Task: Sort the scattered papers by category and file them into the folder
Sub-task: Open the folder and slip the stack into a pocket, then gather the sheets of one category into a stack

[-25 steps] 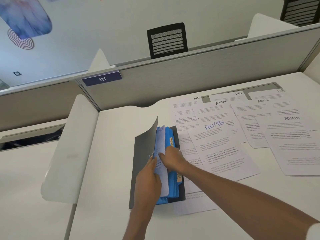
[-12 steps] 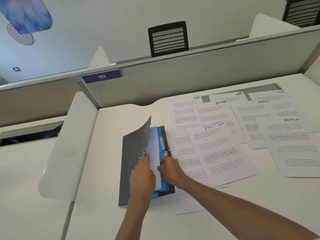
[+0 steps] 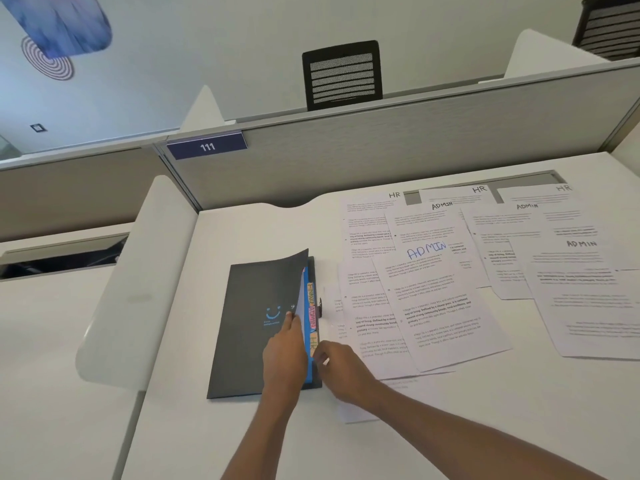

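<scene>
A dark grey folder with a blue smiley logo lies on the white desk, its front cover lowered almost flat. Coloured divider tabs reading FINANCE, ADMIN and HR stick out along its right edge. My left hand grips the cover's right edge. My right hand sits just right of the folder, its bent fingertips at the HR tab. Loose printed sheets spread to the right: one with blue ADMIN lettering, HR sheets behind it, more ADMIN sheets far right.
A grey partition with a plate numbered 111 closes the desk's far side. A white rounded side divider borders the left. A black mesh chair stands beyond the partition.
The raised cover and the white sheet have come down, so the folder is nearly shut. My right hand has slid out from the pages to the folder's right edge.
</scene>
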`<state>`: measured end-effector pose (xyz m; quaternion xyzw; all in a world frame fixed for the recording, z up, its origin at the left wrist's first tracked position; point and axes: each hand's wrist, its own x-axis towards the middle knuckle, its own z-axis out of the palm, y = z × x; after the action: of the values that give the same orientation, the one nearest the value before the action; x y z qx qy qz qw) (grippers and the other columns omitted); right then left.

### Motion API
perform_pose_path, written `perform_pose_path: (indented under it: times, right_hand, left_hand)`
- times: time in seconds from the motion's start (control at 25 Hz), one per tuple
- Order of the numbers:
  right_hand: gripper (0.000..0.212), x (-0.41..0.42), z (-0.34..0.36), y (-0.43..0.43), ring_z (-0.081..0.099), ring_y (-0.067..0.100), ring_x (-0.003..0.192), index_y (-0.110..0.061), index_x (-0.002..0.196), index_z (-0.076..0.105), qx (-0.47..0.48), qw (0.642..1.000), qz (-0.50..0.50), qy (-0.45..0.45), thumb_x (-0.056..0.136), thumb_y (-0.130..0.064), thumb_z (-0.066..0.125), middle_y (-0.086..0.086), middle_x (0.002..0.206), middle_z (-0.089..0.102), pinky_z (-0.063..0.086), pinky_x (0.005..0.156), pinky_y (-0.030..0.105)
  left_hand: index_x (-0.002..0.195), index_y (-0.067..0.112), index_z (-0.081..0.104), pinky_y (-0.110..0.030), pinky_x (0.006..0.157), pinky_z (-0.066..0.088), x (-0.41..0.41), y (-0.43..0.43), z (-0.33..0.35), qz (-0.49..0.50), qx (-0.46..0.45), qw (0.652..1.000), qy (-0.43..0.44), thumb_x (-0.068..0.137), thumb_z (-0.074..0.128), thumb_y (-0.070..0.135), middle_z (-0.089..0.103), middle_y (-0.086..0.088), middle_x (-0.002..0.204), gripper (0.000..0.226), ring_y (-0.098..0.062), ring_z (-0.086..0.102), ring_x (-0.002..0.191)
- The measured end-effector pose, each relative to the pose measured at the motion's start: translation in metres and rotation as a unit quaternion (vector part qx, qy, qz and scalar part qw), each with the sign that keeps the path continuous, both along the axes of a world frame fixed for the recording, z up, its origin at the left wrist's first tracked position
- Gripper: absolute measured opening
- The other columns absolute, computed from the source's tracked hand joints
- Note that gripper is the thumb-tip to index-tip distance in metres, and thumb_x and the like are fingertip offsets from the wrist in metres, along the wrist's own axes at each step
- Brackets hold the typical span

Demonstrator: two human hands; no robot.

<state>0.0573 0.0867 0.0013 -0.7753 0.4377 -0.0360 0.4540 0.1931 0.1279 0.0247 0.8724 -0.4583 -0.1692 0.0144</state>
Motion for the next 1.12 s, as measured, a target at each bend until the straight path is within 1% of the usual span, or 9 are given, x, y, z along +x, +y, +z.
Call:
perform_pose_path:
  times: [0.12, 0.28, 0.36, 0.52, 0.68, 0.84, 0.92, 1.04, 1.12]
  right_hand:
    - [0.019, -0.011, 0.000, 0.003, 0.062, 0.021, 0.120, -0.012, 0.117, 0.066, -0.025, 1.000, 0.001, 0.004, 0.102, -0.012, 0.054, 0.005, 0.129, 0.067, 0.046, 0.086, 0.019]
    - [0.024, -0.028, 0.004, -0.002, 0.064, 0.017, 0.108, -0.017, 0.117, 0.068, -0.047, 0.999, -0.015, 0.003, 0.098, -0.012, 0.054, -0.001, 0.121, 0.069, 0.045, 0.086, 0.021]
    - [0.023, -0.041, 0.006, -0.005, 0.063, 0.018, 0.109, -0.017, 0.116, 0.068, -0.059, 0.998, -0.025, 0.000, 0.098, -0.012, 0.053, -0.001, 0.120, 0.069, 0.046, 0.089, 0.024]
    - [0.023, -0.068, 0.005, -0.011, 0.063, 0.020, 0.109, -0.016, 0.115, 0.066, -0.075, 0.996, -0.044, -0.010, 0.099, -0.013, 0.050, 0.001, 0.117, 0.068, 0.048, 0.094, 0.030]
    - [0.021, -0.100, 0.004, -0.022, 0.065, 0.022, 0.100, -0.015, 0.110, 0.065, -0.105, 0.992, -0.070, -0.026, 0.096, -0.010, 0.050, 0.000, 0.109, 0.069, 0.052, 0.089, 0.035]
    - [0.015, -0.137, 0.006, -0.042, 0.064, 0.022, 0.088, -0.012, 0.105, 0.066, -0.161, 0.982, -0.089, -0.045, 0.096, -0.010, 0.054, 0.001, 0.101, 0.068, 0.053, 0.081, 0.034]
    - [0.012, -0.161, 0.008, -0.056, 0.063, 0.021, 0.083, -0.011, 0.101, 0.065, -0.188, 0.975, -0.111, -0.041, 0.094, -0.011, 0.056, 0.001, 0.096, 0.066, 0.052, 0.077, 0.032]
    - [0.007, -0.195, 0.007, -0.073, 0.061, 0.022, 0.079, -0.010, 0.096, 0.064, -0.206, 0.965, -0.157, -0.030, 0.092, -0.010, 0.058, 0.002, 0.091, 0.064, 0.050, 0.074, 0.033]
    - [0.006, -0.218, 0.005, -0.083, 0.060, 0.023, 0.079, -0.010, 0.095, 0.064, -0.212, 0.962, -0.173, -0.016, 0.092, -0.009, 0.059, 0.003, 0.090, 0.064, 0.050, 0.075, 0.034]
  left_hand:
    - [0.161, 0.015, 0.028, -0.038, 0.093, 0.062, -0.003, 0.002, -0.011, -0.019, 0.014, 1.000, -0.006, 0.097, 0.071, 0.022, 0.027, -0.002, 0.173, 0.077, -0.030, 0.064, 0.127]
    - [0.161, 0.017, 0.029, -0.048, 0.098, 0.059, -0.014, 0.005, -0.023, -0.021, 0.058, 0.998, -0.032, 0.098, 0.061, 0.010, 0.017, -0.008, 0.175, 0.070, -0.051, 0.044, 0.143]
    - [0.161, 0.020, 0.028, -0.051, 0.099, 0.057, -0.020, 0.003, -0.026, -0.021, 0.076, 0.996, -0.037, 0.100, 0.055, 0.010, 0.016, -0.010, 0.175, 0.067, -0.057, 0.038, 0.146]
    - [0.163, 0.026, 0.024, -0.055, 0.096, 0.058, -0.025, 0.004, -0.033, -0.021, 0.071, 0.996, -0.054, 0.098, 0.052, 0.005, 0.021, -0.011, 0.173, 0.075, -0.061, 0.034, 0.145]
    - [0.165, 0.026, 0.020, -0.055, 0.098, 0.057, -0.031, 0.005, -0.038, 0.001, 0.064, 0.996, -0.070, 0.103, 0.040, 0.007, 0.024, -0.008, 0.172, 0.068, -0.058, 0.033, 0.147]
    - [0.153, 0.012, 0.042, -0.068, 0.105, 0.046, -0.047, -0.004, -0.032, 0.097, 0.023, 0.994, -0.037, 0.106, 0.042, 0.020, 0.039, -0.011, 0.163, 0.047, -0.053, 0.041, 0.141]
    - [0.152, 0.009, 0.043, -0.073, 0.112, 0.036, -0.068, -0.012, -0.028, 0.135, -0.006, 0.990, -0.044, 0.104, 0.047, 0.023, 0.038, -0.014, 0.164, 0.050, -0.047, 0.036, 0.147]
    - [0.152, 0.011, 0.048, -0.072, 0.120, 0.021, -0.108, -0.026, -0.025, 0.106, -0.056, 0.990, -0.075, 0.097, 0.059, 0.018, 0.032, -0.017, 0.168, 0.056, -0.039, 0.026, 0.156]
    - [0.149, 0.012, 0.051, -0.071, 0.122, 0.016, -0.139, -0.037, -0.026, 0.076, -0.093, 0.990, -0.074, 0.096, 0.062, 0.016, 0.031, -0.017, 0.169, 0.054, -0.037, 0.025, 0.158]
